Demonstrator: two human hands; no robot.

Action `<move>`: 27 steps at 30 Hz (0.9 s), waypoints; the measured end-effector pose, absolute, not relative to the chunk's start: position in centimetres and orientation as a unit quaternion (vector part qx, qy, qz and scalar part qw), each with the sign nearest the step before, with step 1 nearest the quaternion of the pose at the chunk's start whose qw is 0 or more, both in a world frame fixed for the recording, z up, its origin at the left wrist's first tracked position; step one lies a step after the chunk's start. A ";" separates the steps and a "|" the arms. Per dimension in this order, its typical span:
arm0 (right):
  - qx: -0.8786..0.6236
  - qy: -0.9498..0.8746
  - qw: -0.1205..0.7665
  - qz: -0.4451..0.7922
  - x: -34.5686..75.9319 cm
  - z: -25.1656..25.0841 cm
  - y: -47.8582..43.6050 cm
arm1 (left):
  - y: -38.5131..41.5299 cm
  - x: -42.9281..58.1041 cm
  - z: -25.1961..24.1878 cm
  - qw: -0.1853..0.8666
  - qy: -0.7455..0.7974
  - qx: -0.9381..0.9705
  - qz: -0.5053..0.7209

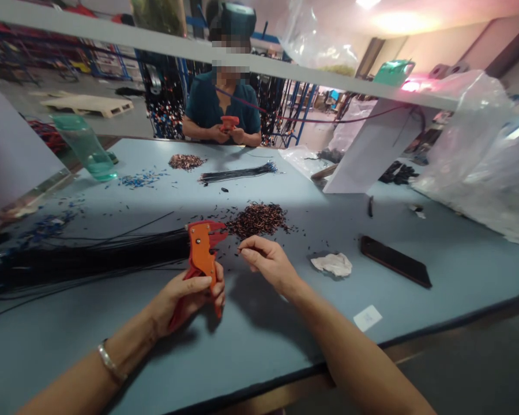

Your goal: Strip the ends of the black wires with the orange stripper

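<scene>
The left hand [190, 293] is wrapped around the red handles of an orange-and-red plastic wire-stripping tool [202, 253], fingers curled closed over the grips, with the tool standing nearly upright and its head pointing away from the person. The right hand [266, 262] sits just to the right of the tool, apart from it, with thumb and forefinger pressed together on a tiny dark scrap of wire insulation [240, 249], too small to make out clearly. Left of the tool, a long bundle of thin black wires [86, 259] lies flat across the grey-blue tabletop [251, 346], its near end reaching up to the tool's head. Just beyond both hands is a heap of short copper-coloured wire offcuts [258, 219], ringed by scattered black bits. To the right of the right hand lie a crumpled white tissue [333, 264], a flat black rectangular phone [395, 261] and, nearer the table edge, a small white paper label [367, 317]. Further back on the tabletop rest a smaller black wire bundle with blue tips [237, 172], a second small copper pile [185, 161] and a translucent green plastic bottle [85, 145]. Across the tabletop a seated person in a dark teal shirt [207, 104] holds another red tool [229, 122] in both hands.
</scene>
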State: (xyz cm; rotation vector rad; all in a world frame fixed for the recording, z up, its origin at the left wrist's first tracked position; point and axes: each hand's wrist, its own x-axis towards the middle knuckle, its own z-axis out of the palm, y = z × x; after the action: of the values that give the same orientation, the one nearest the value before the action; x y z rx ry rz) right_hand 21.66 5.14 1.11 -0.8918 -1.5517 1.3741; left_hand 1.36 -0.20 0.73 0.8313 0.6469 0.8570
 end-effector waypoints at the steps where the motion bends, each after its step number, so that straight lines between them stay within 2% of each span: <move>1: -0.359 -0.625 0.435 0.540 21.7 1.1 5.2 | -0.2 1.3 0.6 0.801 0.282 0.363 0.383; 6: -0.390 -0.667 0.436 0.462 22.1 1.6 5.3 | -0.2 0.8 0.2 0.853 0.225 0.325 0.341; 13: -0.402 -0.740 0.459 0.282 22.4 2.3 4.7 | -0.3 1.0 0.7 0.866 0.207 0.341 0.303; 27: -0.377 -0.772 0.461 0.220 22.3 2.3 4.3 | -0.6 0.8 0.2 0.860 0.223 0.367 0.276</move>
State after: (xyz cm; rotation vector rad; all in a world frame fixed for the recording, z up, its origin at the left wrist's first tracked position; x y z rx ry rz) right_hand 22.28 4.26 2.33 -0.9272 -1.9002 0.5408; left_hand 0.81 -0.58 0.19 0.7692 0.4684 0.5796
